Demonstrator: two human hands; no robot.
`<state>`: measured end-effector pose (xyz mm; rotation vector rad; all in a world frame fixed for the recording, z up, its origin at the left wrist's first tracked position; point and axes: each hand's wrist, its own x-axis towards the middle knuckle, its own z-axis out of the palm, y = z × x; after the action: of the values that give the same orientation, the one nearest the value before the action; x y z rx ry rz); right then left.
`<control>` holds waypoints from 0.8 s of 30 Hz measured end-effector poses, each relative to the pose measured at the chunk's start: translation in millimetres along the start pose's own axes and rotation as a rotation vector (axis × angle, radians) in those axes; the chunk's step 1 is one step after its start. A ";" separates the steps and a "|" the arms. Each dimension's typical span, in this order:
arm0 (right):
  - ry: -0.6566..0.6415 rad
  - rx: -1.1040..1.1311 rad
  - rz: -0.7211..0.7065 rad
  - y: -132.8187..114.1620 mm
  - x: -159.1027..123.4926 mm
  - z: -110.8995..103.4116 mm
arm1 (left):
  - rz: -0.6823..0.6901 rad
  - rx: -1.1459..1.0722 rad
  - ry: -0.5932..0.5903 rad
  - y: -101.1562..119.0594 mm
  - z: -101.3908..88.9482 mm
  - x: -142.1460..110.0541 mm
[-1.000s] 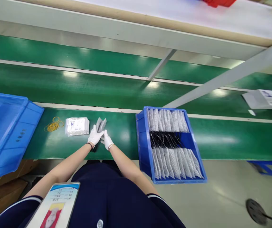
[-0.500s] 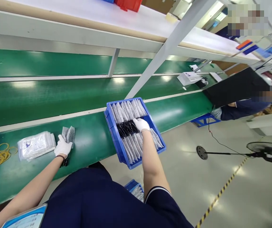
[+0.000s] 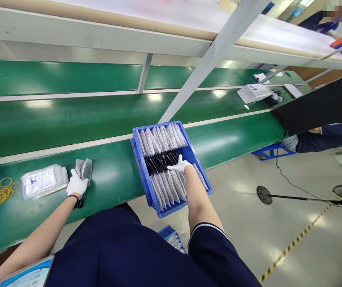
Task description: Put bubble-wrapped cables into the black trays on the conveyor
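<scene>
My left hand (image 3: 77, 183), in a white glove, grips a bubble-wrapped packet (image 3: 86, 170) lying on the green bench (image 3: 111, 179). Black ends stick out below that hand. Over a blue crate (image 3: 142, 167) is my gloved right hand (image 3: 180, 164), its thumb and fingers spread, near the black cables (image 3: 155, 163) along the crate's middle. Rows of bubble-wrapped packets (image 3: 163, 190) stand on edge on both sides of the cables. Whether the right fingertips touch a cable is hard to tell.
Clear plastic bags (image 3: 43, 181) are stacked left of my left hand, beside yellow rubber bands (image 3: 1, 195). A slanted grey post (image 3: 194, 75) rises behind the crate. Another blue crate (image 3: 171, 235) sits below. A co-worker's sleeve (image 3: 332, 135) and a fan stand (image 3: 290, 196) are at right.
My right hand has opened its fingers and shifted slightly right and down within the crate. My left hand stays on the packet. The whole view has turned a little.
</scene>
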<state>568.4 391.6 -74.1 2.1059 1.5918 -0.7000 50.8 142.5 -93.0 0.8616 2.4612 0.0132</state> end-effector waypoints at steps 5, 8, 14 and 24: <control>0.073 -0.168 0.069 -20.3 -9.0 13.7 | -0.008 -0.016 -0.031 -0.1 -1.2 0.1; 0.154 -0.144 0.142 -29.5 -12.2 17.1 | -0.002 -0.018 -0.025 -1.3 -0.6 1.1; 0.262 0.024 0.115 -28.7 -27.9 8.5 | -0.003 -0.024 -0.018 -3.6 1.1 1.7; 0.561 0.446 0.149 45.7 -119.4 -24.1 | 0.066 -0.018 -0.015 -12.2 1.3 2.2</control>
<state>589.3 303.1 19.0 2.9131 1.6231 -0.4636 42.9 133.8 -97.3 0.9314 2.4140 0.0526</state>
